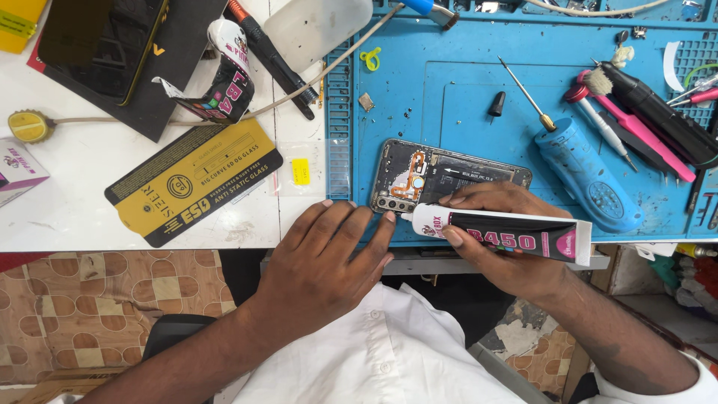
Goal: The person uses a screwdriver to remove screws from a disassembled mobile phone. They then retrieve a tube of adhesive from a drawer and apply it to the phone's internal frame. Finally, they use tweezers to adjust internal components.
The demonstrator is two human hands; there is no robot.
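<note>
White shirt fabric fills the lower foreground. Above it, the left hand (325, 258) lies flat with fingers spread, fingertips pressing the near corner of the opened black smartphone with exposed camera lenses (449, 183) on the blue silicone work mat (464, 90) covering the tabletop. Right hand (501, 239) is clamped around the black-and-pink adhesive tube (508, 233), its white nozzle touching the phone's near edge.

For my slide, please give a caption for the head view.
Right hand holds an adhesive tube at an opened phone; left hand steadies it.
</note>
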